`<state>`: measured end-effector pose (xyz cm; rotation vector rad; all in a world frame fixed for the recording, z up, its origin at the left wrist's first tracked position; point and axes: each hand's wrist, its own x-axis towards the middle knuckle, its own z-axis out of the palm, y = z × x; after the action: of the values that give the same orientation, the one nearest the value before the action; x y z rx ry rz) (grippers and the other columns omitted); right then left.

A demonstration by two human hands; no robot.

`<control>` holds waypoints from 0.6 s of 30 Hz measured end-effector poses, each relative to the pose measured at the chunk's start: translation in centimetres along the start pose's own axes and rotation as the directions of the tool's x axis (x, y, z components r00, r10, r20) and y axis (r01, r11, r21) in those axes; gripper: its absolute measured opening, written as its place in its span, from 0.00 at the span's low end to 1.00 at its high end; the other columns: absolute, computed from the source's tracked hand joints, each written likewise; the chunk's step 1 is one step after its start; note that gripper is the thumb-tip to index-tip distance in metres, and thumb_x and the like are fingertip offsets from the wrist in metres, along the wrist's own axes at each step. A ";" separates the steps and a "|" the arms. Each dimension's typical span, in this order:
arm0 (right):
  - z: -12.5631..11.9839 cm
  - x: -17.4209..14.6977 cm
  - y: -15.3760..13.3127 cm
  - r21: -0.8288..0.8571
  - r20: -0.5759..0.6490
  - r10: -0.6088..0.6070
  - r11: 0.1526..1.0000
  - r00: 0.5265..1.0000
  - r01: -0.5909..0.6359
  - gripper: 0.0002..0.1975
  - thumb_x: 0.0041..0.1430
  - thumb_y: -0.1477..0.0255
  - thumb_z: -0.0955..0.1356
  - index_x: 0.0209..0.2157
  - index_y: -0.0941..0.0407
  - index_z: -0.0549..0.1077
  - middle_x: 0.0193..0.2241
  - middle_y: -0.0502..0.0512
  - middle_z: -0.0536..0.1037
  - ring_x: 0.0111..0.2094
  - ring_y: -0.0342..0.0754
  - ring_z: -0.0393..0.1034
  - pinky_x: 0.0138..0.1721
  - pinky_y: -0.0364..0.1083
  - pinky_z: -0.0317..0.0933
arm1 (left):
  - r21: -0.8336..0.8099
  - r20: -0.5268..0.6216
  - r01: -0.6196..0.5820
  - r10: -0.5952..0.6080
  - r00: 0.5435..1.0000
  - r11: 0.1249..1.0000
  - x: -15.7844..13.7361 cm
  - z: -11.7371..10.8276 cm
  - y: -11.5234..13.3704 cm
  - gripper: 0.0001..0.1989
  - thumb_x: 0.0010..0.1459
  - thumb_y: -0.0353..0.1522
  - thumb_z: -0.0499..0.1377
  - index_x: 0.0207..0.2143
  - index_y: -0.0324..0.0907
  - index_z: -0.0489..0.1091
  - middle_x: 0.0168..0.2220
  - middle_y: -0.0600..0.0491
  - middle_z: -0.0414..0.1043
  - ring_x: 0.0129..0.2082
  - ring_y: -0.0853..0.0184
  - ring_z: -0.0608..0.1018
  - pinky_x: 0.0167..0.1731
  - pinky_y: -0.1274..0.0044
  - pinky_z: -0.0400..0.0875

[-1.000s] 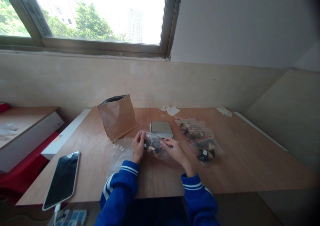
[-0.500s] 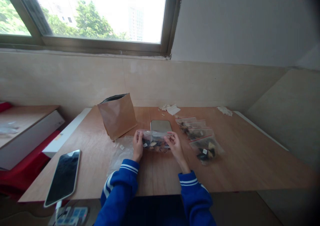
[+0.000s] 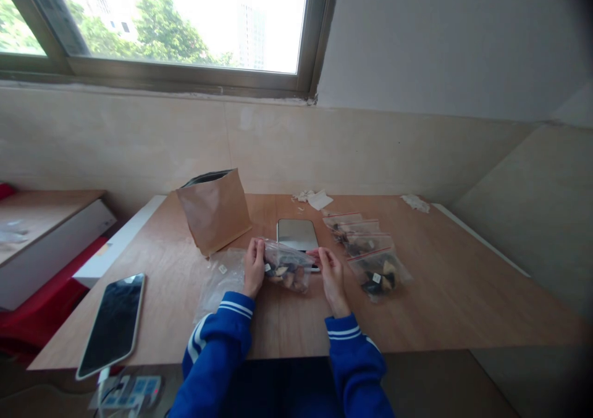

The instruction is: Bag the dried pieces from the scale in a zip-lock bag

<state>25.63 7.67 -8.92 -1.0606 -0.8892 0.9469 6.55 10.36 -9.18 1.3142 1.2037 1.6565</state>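
Note:
Between my hands is a clear zip bag (image 3: 290,273) with dark and tan dried pieces inside. My left hand (image 3: 253,268) pinches its upper left corner; my right hand (image 3: 331,276) grips the upper right corner. The bag tilts down to the right, in front of a flat scale (image 3: 297,233) with a silvery top. Beside my left hand lie empty-looking clear plastic bags (image 3: 223,288), one with a small white label. To the right of my right hand rest several filled zip bags (image 3: 380,273) in an overlapping row, their red seals facing away.
A brown paper pouch (image 3: 215,214) stands at the back left with its top agape. Near the left edge lies a tablet (image 3: 112,325) on a cable, above a power strip (image 3: 134,393). Crumpled white scraps (image 3: 319,200) lie along the wall, and more tissue (image 3: 416,204) farther right.
The bag's right end has dropped, so it now slants and shows more of its contents. My right hand has shifted slightly right and down. The view has tilted a little.

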 end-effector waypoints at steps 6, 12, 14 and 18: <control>0.3 -1.0 -0.5 -0.196 0.141 -0.058 0.977 0.988 0.085 0.18 0.52 0.55 0.71 0.31 0.56 0.76 0.30 0.55 0.80 0.34 0.51 0.75 0.38 0.47 0.67 | 0.007 -0.030 -0.024 0.025 0.999 1.000 -0.1 -0.1 0.0 0.18 0.63 0.47 0.49 0.29 0.43 0.63 0.27 0.56 0.63 0.28 0.68 0.68 0.30 0.77 0.63; 0.0 -1.4 -1.1 -0.166 0.079 -0.052 0.984 0.996 0.065 0.16 0.54 0.57 0.69 0.30 0.56 0.79 0.31 0.56 0.81 0.34 0.52 0.75 0.38 0.48 0.67 | 0.060 0.069 -0.031 0.027 0.997 0.998 -0.5 -0.1 0.1 0.18 0.64 0.46 0.49 0.29 0.43 0.62 0.26 0.56 0.61 0.26 0.69 0.66 0.28 0.77 0.61; -0.1 -1.4 -1.1 -0.139 0.081 -0.025 0.990 0.996 0.036 0.16 0.54 0.57 0.69 0.31 0.56 0.79 0.32 0.56 0.82 0.34 0.52 0.75 0.37 0.48 0.67 | 0.083 0.090 -0.036 0.028 0.996 0.996 -0.5 -0.1 0.1 0.18 0.63 0.46 0.49 0.29 0.43 0.62 0.25 0.57 0.60 0.25 0.69 0.65 0.27 0.77 0.59; -0.5 -1.1 -0.5 -0.052 0.037 0.000 0.999 0.999 0.002 0.17 0.55 0.56 0.69 0.30 0.57 0.77 0.29 0.55 0.81 0.30 0.51 0.75 0.35 0.48 0.67 | 0.127 0.129 -0.061 0.045 0.991 0.990 -0.7 -0.2 0.6 0.18 0.63 0.47 0.49 0.29 0.42 0.63 0.24 0.57 0.61 0.24 0.70 0.65 0.26 0.78 0.59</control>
<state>25.83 6.41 -8.71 -1.0897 -0.9497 0.9492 6.50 9.49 -8.88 1.5202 1.2282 1.5277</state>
